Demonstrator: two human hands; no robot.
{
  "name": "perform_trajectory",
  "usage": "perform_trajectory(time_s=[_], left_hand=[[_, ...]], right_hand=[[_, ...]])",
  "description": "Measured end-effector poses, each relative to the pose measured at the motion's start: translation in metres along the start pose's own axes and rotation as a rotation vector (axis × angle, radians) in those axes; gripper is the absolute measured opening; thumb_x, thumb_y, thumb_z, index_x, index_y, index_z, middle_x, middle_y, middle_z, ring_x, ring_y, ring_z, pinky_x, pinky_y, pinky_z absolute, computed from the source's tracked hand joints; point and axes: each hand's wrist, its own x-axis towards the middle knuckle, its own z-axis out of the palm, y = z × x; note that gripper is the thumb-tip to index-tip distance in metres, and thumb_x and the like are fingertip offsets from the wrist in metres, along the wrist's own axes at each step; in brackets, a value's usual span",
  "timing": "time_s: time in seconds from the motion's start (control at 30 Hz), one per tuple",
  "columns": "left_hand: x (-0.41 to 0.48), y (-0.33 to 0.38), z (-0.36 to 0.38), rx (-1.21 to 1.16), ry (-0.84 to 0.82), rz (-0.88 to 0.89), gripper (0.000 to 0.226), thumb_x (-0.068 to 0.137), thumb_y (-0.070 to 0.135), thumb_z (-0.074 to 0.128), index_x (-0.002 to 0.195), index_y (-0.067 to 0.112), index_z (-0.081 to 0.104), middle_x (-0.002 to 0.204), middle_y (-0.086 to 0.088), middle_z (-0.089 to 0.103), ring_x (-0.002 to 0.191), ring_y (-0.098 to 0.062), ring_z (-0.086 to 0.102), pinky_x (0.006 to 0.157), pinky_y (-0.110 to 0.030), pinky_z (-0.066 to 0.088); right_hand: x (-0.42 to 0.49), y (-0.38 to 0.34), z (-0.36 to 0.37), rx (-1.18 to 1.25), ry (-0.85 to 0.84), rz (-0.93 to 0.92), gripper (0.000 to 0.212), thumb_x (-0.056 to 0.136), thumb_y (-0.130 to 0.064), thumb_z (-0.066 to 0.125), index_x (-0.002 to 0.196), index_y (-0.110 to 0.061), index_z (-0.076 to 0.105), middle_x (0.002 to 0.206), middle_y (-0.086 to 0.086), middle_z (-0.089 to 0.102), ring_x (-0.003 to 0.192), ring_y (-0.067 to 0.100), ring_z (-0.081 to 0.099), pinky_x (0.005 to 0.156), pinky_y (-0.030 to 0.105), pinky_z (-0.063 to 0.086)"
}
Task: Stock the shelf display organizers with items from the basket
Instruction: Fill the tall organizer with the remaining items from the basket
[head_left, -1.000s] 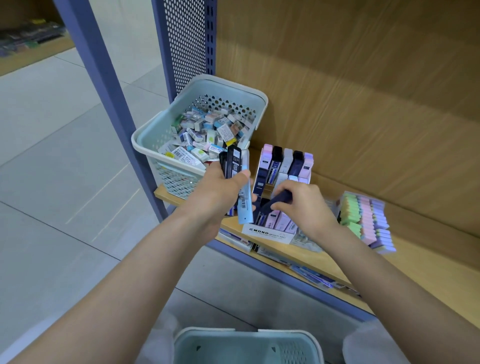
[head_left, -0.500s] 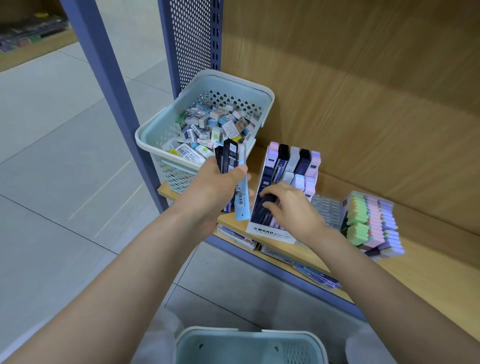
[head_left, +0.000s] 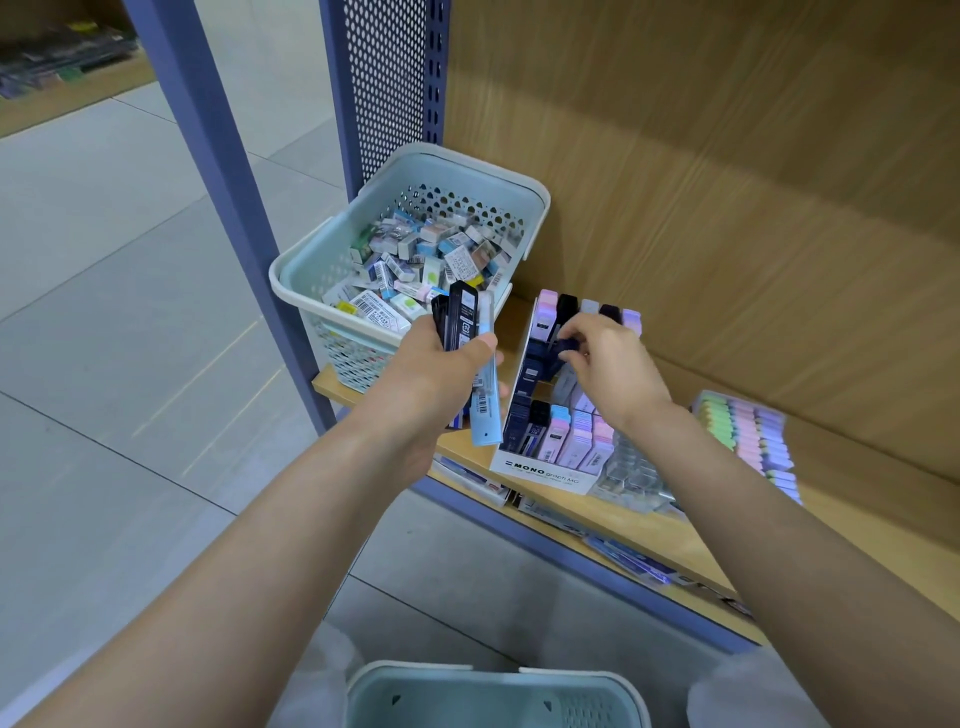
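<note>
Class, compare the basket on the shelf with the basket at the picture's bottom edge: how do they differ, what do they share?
The shelf basket is heaped with small boxed items; the lower basket shows none. The shelf basket sits on the wooden shelf; the lower basket is cut off by the frame. Both are pale blue-green perforated plastic.

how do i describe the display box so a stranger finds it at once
Start at the wooden shelf, where a pale blue basket sits at the left end. Just right of it stands a white display box of slim pastel and dark cases. It alone has MONO graph printed across its front.
</note>
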Motion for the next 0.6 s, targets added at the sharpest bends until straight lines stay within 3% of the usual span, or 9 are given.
perform_trajectory(time_s=[0.2, 0.37, 0.6], left_hand=[[0.0, 0.0, -0.002, 0.0, -0.012, 0.007, 0.014, 0.097, 0.022, 0.05, 0.109, 0.02, 0.043, 0.091, 0.001, 0.063, 0.078, -0.017, 0.065, 0.068, -0.03, 0.053], [0.001, 0.001, -0.003, -0.003, -0.014, 0.009, 0.015, 0.097, 0.022, 0.05, 0.111, 0.019, 0.045, 0.093, 0.0, 0.063, 0.083, -0.02, 0.066, 0.075, -0.034, 0.053], [0.0, 0.0, -0.002, -0.001, -0.029, 0.002, 0.013, 0.097, 0.021, 0.049, 0.109, 0.019, 0.044, 0.094, -0.001, 0.062, 0.075, -0.016, 0.064, 0.06, -0.025, 0.054]], right_hand=[[0.017, -0.002, 0.005, -0.124, -0.045, 0.008, 0.024, 0.094, -0.004, 0.05, 0.115, -0.008, 0.061, 0.11, 0.012, 0.06, 0.094, 0.025, 0.061, 0.076, 0.037, 0.05], [0.016, -0.001, 0.005, -0.099, -0.05, 0.03, 0.025, 0.093, -0.003, 0.051, 0.116, -0.008, 0.06, 0.109, 0.01, 0.064, 0.096, 0.021, 0.062, 0.08, 0.035, 0.052], [0.01, 0.002, 0.009, -0.102, -0.091, 0.018, 0.025, 0.093, -0.007, 0.054, 0.116, -0.007, 0.06, 0.112, 0.013, 0.062, 0.098, 0.028, 0.061, 0.083, 0.04, 0.051]])
